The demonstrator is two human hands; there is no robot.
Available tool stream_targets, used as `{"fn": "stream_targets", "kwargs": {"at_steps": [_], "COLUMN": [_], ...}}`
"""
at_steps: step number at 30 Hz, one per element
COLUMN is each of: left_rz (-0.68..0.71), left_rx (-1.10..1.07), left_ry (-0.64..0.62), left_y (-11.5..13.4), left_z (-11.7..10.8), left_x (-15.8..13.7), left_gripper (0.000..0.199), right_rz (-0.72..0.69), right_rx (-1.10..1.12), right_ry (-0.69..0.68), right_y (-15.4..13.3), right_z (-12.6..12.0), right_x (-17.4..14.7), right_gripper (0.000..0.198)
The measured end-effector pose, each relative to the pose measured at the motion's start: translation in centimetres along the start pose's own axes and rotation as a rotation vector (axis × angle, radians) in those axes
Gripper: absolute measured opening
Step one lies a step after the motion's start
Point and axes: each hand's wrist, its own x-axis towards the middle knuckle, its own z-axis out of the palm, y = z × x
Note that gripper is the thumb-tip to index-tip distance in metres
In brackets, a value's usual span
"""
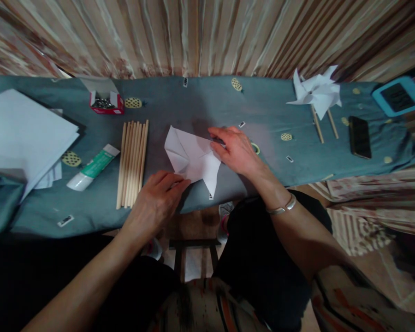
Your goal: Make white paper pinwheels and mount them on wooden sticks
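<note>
White paper (195, 161), creased and pointed at its corners, lies close to the near edge of the surface (269, 103), around the middle of its length. My left grip (161, 191) is together on the paper's near side, thumb and fingertips clamped there. My right grip (237, 147) has its fingertips on the paper's right part; whether they pinch it or only rest on it, I cannot tell. A ring (256, 148) shows partly from behind my right wrist. Left of the paper I have a row of sticks (132, 163) running toward the near edge, then the glue (93, 168), lying tilted. The open red box (107, 109) sits by the far edge, and sheets (27, 129) are stacked at the left end. Toward the far right corner lie a pinwheel (320, 92) and a blue-framed device (399, 97), with a phone (360, 137) nearer the right end's near edge.
</note>
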Motion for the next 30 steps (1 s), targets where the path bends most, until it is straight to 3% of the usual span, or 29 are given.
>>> {"fn": "stream_targets", "kwargs": {"at_steps": [12, 19, 30], "left_rz": [-0.11, -0.062, -0.082], "left_rx": [0.051, 0.074, 0.085], "left_ry": [0.097, 0.141, 0.135], "left_y": [-2.4, -2.3, -2.5], "left_z": [-0.4, -0.3, -0.3], "left_x": [-0.1, -0.1, -0.5], "left_gripper": [0.023, 0.023, 0.026], "right_rz": [0.013, -0.092, -0.137], "right_rx": [0.006, 0.024, 0.004], "right_ry": [0.018, 0.021, 0.03], "right_y": [-0.3, -0.7, -1.4], "right_z": [-0.5, 0.4, 0.6], "right_x": [-0.7, -0.8, -1.1], "right_gripper": [0.032, 0.048, 0.043]}}
